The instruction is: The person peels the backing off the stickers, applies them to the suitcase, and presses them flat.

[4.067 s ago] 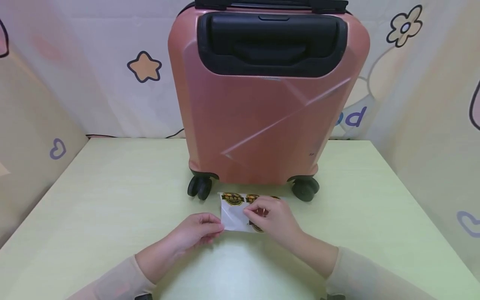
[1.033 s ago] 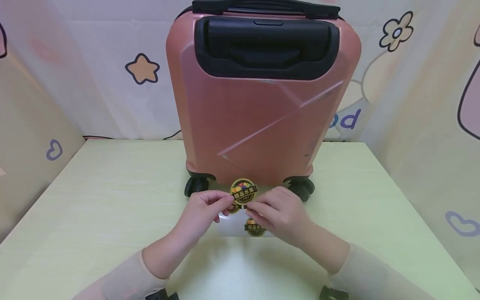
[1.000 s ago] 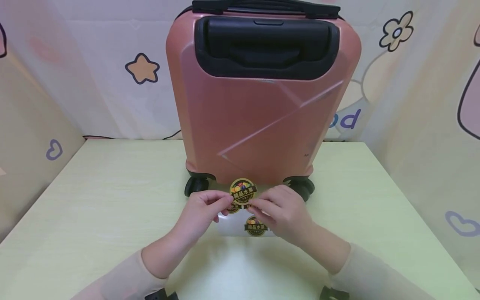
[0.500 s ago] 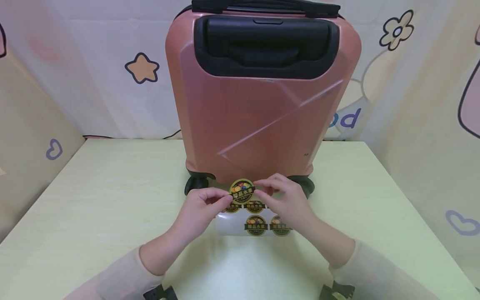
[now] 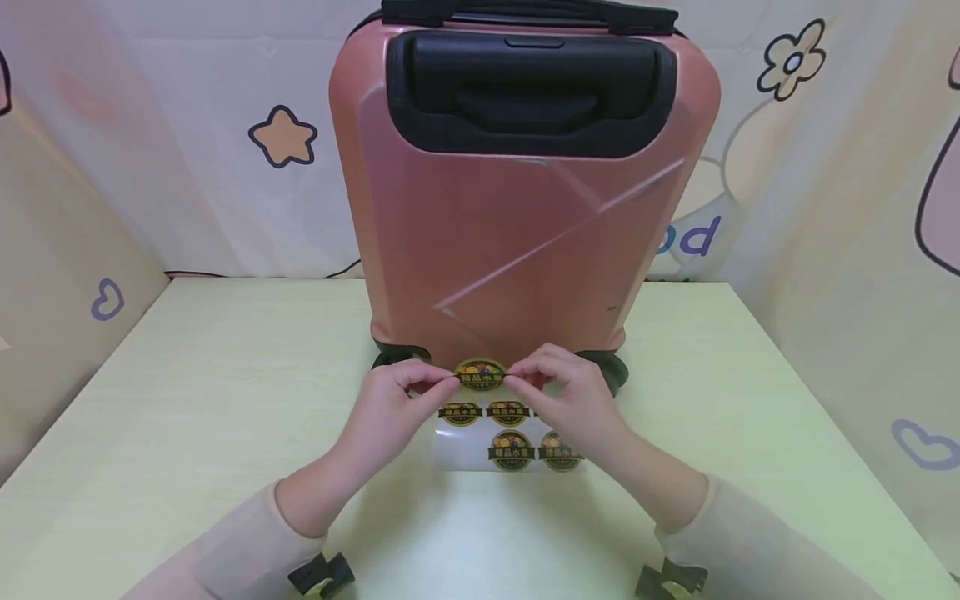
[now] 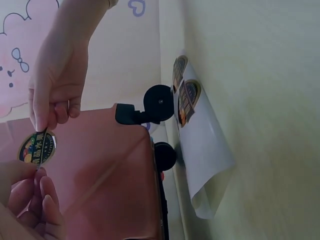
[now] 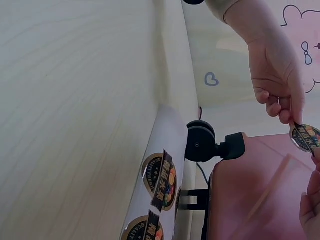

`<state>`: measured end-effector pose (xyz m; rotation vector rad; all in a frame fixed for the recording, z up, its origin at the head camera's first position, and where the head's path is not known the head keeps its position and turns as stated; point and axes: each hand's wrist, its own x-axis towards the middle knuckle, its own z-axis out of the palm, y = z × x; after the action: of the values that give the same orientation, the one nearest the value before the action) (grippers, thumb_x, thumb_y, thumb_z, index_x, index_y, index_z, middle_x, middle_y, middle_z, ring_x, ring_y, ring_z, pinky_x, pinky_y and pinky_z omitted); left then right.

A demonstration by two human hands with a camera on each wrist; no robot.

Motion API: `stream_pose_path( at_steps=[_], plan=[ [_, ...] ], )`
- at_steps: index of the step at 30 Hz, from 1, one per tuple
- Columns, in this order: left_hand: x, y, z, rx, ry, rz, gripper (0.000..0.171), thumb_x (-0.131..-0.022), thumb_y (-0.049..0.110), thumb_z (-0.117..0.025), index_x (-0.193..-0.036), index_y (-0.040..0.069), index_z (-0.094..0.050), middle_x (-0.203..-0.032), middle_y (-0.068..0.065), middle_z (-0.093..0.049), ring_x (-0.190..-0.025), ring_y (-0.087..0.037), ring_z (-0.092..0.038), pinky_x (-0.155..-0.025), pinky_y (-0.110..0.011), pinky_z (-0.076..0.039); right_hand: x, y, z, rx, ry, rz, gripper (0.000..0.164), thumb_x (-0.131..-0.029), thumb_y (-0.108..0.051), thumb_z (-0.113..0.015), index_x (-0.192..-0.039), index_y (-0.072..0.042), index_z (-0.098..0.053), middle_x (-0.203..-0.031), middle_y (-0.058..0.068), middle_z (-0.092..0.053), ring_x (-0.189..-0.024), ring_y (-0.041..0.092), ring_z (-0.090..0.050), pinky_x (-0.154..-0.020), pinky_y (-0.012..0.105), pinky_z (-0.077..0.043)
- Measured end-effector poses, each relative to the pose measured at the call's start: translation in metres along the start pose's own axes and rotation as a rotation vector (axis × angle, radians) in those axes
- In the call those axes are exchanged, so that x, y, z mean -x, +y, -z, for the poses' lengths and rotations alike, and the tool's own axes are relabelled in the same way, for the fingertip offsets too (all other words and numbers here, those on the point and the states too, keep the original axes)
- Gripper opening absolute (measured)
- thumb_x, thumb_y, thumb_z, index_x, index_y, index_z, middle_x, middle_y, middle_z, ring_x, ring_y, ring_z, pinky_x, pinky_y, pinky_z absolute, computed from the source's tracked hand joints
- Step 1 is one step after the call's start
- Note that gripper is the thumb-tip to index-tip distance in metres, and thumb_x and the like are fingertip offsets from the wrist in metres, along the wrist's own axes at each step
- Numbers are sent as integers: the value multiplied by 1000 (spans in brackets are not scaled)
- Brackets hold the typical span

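Note:
A round black-and-gold sticker [image 5: 481,376] with fruit pictures and lettering is stretched between both hands, above the sheet. My left hand [image 5: 393,408] pinches its left edge between thumb and forefinger. My right hand [image 5: 573,400] pinches the right edge the same way. Below lies a white sticker sheet [image 5: 461,448] with several like stickers and a bare spot at its front left corner. In the left wrist view the sheet's end [image 6: 207,150] curls up off the table. A pink hard-shell suitcase [image 5: 525,242] stands upright just behind the hands.
The suitcase's black wheels [image 7: 200,141] rest on the pale table [image 5: 247,358] right behind the sheet. A patterned cloth [image 5: 225,192] surrounds the table's back and sides. Black straps [image 5: 322,575] are on both wrists.
The sticker came off the sheet and was raised. My right hand shifted from its lower edge to its right edge, and the sticker now tilts flatter. More of the sheet shows.

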<state>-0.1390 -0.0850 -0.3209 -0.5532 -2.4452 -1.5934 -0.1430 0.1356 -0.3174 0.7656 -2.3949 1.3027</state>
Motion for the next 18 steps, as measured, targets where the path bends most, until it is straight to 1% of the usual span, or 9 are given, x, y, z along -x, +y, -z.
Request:
stream_pose_path(
  at_steps=[3,6,8,9,11,13,15,16,18],
  plan=[
    [-3,-1,1,-19,21,-4,9,-82,11,-71,-88,5,-75,-78,-1,-67,-67,-13,-57,-59,-24,-49,-1,-1,-1,3,11,30,6,-80,-6,-72,-85,-10,-71,-76,-8,-58,-71,10,-53,-64,27,-48],
    [-5,-1,3,-45,39,-8,9,-84,12,-70,-87,5,-75,-78,1,-67,-67,-12,-56,-59,-24,-47,-2,-3,-1,2,11,42,4,-81,-8,-72,-85,-9,-72,-75,-9,-57,-71,10,-53,-63,27,-47],
    [-6,0,5,-75,52,-28,10,-86,12,-68,-88,5,-75,-79,1,-68,-66,-11,-56,-59,-24,-47,-2,-4,-2,0,11,54,4,-81,-8,-72,-85,-9,-72,-75,-9,-56,-71,9,-52,-62,26,-46],
    [-6,0,6,-92,61,-50,12,-87,12,-66,-90,4,-75,-80,0,-68,-67,-12,-56,-59,-24,-47,-3,-5,-2,1,16,66,4,-81,-8,-72,-85,-9,-72,-75,-9,-56,-71,9,-53,-62,26,-47],
    [-7,-1,9,-119,102,-80,15,-88,12,-64,-96,2,-73,-84,-2,-68,-68,-12,-57,-58,-24,-48,-4,-6,0,4,45,91,5,-80,-5,-73,-84,-9,-71,-75,-8,-57,-70,9,-53,-61,26,-47],
    [-9,-1,14,-106,157,-96,20,-89,10,-63,-105,1,-70,-87,-5,-67,-68,-14,-58,-59,-23,-48,-6,-8,4,-3,92,110,7,-80,-3,-72,-84,-8,-71,-76,-6,-59,-69,9,-54,-61,24,-47],
    [-10,-2,21,-71,214,-96,24,-89,7,-61,-111,0,-67,-89,-8,-67,-68,-15,-60,-58,-21,-49,-10,-9,9,-10,138,114,8,-79,-1,-72,-85,-6,-70,-78,-5,-61,-68,10,-54,-62,22,-47],
    [-11,-3,24,-46,243,-88,24,-89,5,-61,-112,0,-66,-89,-9,-67,-68,-16,-60,-58,-20,-49,-12,-9,11,-15,154,103,8,-80,0,-71,-85,-6,-70,-78,-5,-61,-68,10,-54,-61,21,-47],
    [-12,-3,29,3,280,-82,23,-90,4,-59,-112,1,-66,-87,-11,-67,-67,-18,-60,-58,-19,-49,-16,-10,16,-31,163,73,7,-81,-1,-70,-87,-5,-70,-79,-3,-61,-67,11,-55,-61,20,-46]
  ],
)
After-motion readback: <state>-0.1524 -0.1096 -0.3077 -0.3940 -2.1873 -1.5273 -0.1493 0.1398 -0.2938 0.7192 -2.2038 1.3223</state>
